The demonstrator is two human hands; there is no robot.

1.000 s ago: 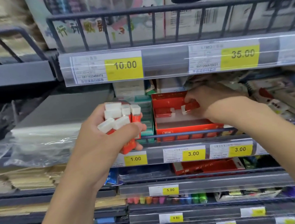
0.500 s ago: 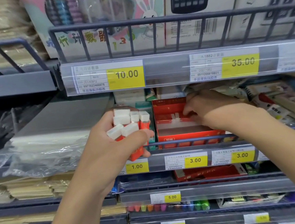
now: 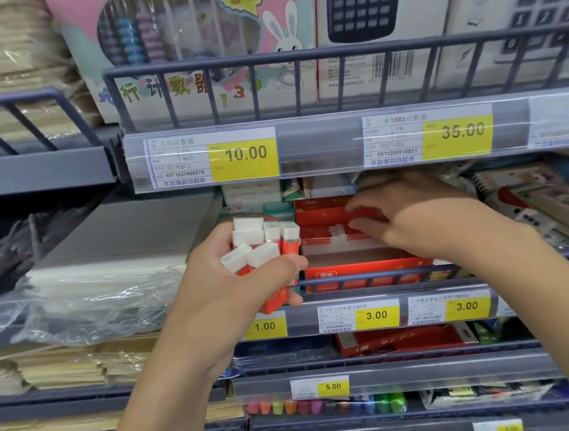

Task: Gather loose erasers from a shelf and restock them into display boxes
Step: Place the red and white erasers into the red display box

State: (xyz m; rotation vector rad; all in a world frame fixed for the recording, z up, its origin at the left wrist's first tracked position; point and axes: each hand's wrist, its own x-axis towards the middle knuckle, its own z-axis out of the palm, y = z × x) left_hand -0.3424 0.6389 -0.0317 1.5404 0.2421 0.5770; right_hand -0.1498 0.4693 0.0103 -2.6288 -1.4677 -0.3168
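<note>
Compared with a second ago: whole view sliding down a bit, shelves sitting lower in the frame now, and the right hand (image 3: 410, 218) shifting from pinching an eraser over the box to hovering flatter across it, fingers loosely spread and reaching left. Can't tell if anything is actually being held in those fingers, too blurry.

Left hand (image 3: 234, 288), centre of the frame, gripping a fat bundle of erasers (image 3: 262, 248), white ends poking up, red-orange sleeves below, thumb clamping across the front. Bundle sitting just left of the red display box (image 3: 360, 270).

Box resting on the middle shelf behind the shelf rail (image 3: 384, 275), centre-right of the frame. Inside, a couple of white erasers in the box (image 3: 339, 233) standing near the back, right by the right fingertips, rest of the interior looking pale and mostly bare.

Teal box (image 3: 258, 210) peeking out behind the bundle. Yellow price tags running along the shelf edge below, the 3.00 tag (image 3: 376, 315) right under the box. Up top, 10.00 tag (image 3: 243, 153) and 35.00 tag (image 3: 461, 131) under boxed calculators. Crinkled clear plastic (image 3: 87, 301) lying at middle left.
</note>
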